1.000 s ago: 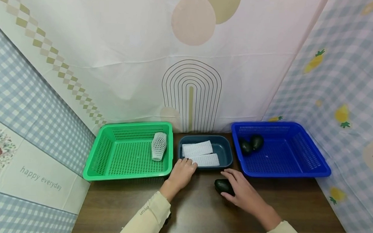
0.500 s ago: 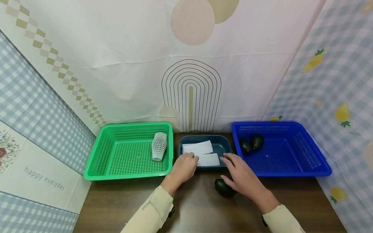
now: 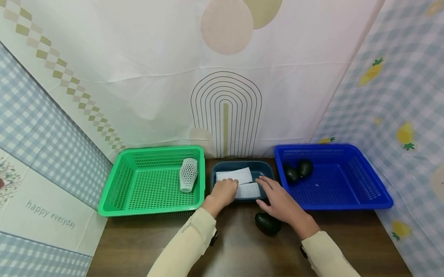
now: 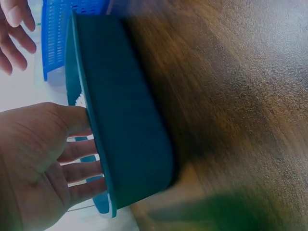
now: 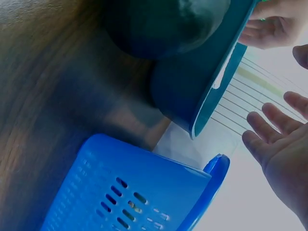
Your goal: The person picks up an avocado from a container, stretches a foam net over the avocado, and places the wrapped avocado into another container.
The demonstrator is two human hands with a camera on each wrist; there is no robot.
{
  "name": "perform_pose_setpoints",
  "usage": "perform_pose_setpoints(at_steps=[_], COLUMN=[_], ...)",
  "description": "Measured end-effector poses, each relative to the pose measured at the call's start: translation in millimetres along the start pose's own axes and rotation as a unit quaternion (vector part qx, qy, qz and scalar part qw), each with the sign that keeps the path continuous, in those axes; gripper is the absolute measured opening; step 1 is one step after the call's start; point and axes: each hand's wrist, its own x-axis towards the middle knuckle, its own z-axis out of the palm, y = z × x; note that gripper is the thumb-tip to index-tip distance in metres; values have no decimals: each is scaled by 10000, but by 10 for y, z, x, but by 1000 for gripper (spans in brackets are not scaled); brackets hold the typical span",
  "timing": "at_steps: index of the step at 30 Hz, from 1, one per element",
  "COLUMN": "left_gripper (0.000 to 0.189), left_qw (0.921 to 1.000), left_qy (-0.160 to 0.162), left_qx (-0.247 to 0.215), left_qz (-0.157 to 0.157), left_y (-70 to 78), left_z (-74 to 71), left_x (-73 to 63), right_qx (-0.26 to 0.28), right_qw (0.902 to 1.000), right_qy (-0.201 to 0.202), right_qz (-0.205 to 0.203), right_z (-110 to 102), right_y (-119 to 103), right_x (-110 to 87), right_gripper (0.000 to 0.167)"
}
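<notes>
In the head view, my left hand (image 3: 224,192) is over the dark teal tray (image 3: 267,193), at the left end of a white foam net sleeve (image 3: 248,191). Its fingers, spread apart, reach past the tray's rim in the left wrist view, which hides the fingertips. Another foam net sleeve (image 3: 239,175) lies behind the first. My right hand (image 3: 280,201) hovers by the tray's right end, fingers apart and holding nothing, as the right wrist view shows. On the table just below that hand lies a dark green avocado (image 3: 268,224).
A green basket (image 3: 151,212) on the left contains one item wrapped in a foam net (image 3: 188,175). To the right, a blue basket (image 3: 337,207) holds two avocados (image 3: 305,168). Patterned cloth (image 3: 154,91) hangs behind the wooden table (image 3: 236,253).
My right hand has lifted off the avocado and moved up and left to the tray. My left hand has shifted slightly forward and right over the sleeves.
</notes>
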Motion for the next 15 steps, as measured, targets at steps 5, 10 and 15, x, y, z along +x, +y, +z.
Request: perform_pose_setpoints(at_steps=[5,10,15], left_gripper=[9,10,12], left_qw=[9997,9993,9983], left_qy=[-151,-198,-358], left_qx=[-175,-277,-405], left_qz=[-113,-153,-232], left_y=[-22,-53,-76], left_z=[24,48,80], left_x=[45,75,96], right_qx=[329,512,594], right_qw=[9989,9973,9961], right_qy=[-115,-158,-213], right_qz=[327,493,619], right_z=[-2,2,6], right_y=[0,8,17], right_x=[31,47,64], right_gripper=[68,66,64])
